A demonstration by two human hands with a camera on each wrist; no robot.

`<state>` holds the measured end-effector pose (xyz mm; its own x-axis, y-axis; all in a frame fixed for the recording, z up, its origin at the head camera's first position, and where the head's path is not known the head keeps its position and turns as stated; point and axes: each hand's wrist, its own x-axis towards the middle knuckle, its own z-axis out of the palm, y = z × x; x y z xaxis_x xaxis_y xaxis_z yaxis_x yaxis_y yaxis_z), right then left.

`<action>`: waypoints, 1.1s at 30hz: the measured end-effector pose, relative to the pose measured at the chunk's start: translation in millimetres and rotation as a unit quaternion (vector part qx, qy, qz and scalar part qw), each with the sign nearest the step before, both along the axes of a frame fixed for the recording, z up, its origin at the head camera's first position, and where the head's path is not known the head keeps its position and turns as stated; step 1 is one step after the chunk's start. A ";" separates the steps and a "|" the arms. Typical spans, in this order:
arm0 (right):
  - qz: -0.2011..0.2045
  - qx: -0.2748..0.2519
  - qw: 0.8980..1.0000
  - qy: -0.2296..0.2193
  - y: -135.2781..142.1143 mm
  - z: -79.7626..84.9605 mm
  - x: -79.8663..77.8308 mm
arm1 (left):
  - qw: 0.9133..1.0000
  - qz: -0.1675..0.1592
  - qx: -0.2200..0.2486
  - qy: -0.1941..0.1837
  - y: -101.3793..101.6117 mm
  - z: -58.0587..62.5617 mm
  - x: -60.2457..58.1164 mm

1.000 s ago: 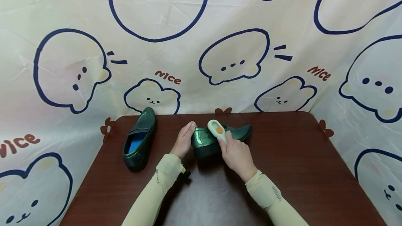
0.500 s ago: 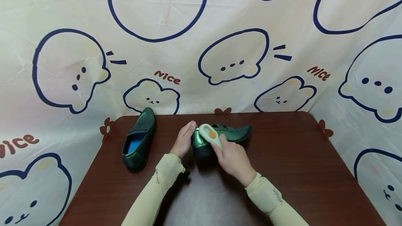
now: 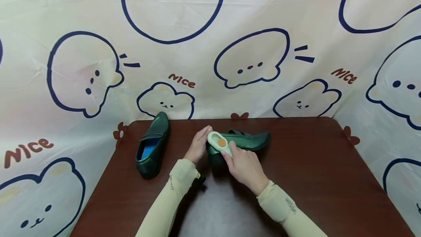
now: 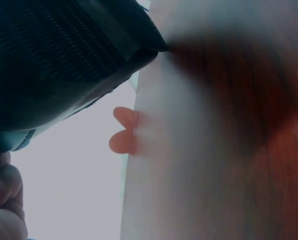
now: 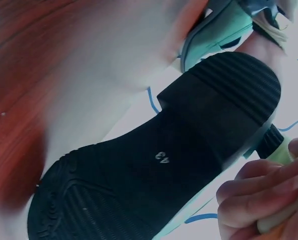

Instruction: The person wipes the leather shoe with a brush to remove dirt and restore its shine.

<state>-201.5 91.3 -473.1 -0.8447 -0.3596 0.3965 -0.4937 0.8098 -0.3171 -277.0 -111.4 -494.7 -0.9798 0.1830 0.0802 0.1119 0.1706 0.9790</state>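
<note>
A dark green loafer [image 3: 249, 140] is held above the table, toe to the right; its black sole [image 5: 154, 150] shows from below in the right wrist view. My left hand [image 3: 198, 143] grips it at the heel end, and curled fingers [image 4: 4, 195] show beside it in the left wrist view. In my right hand [image 3: 245, 164] is a brush [image 3: 217, 142] with a pale green oval back and an orange spot. Its dark bristles [image 5: 270, 142] lie close against the heel. The matching green loafer [image 3: 154, 145], blue inside, stands on the left.
The brown wooden table [image 3: 312, 178] reaches back to a patterned cloth backdrop [image 3: 250, 98], which also hangs along both sides. A small dark device [image 3: 199, 180] sits at the left wrist.
My right hand has moved the brush leftward over the loafer's heel, and the loafer has turned slightly, showing more of its side. The head view has shifted a little, moving the scene right.
</note>
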 end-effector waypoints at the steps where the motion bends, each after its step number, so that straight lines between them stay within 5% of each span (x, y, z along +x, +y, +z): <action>1: -0.004 -0.002 1.000 0.001 2.9 -1.7 -0.2 | 1.000 -0.004 -0.003 0.003 1.2 -0.9 -0.6; 17: -0.097 -0.014 0.994 -0.040 67.9 -17.7 -11.7 | 1.000 -0.012 -0.002 0.002 -3.8 -6.2 1.8; 25: -0.027 -0.023 0.999 -0.030 37.3 2.0 -0.9 | 1.000 -0.022 -0.002 0.015 0.0 0.2 1.7; 33: 0.010 -0.001 1.000 0.024 1.4 16.5 -8.7 | 0.998 -0.017 0.038 0.042 7.0 1.3 -0.7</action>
<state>-210.2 92.7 -456.7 -0.8172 -0.3753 0.4375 -0.5244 0.7991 -0.2940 -277.7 -104.4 -493.4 -0.9624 0.2057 0.1773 0.1991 0.0903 0.9758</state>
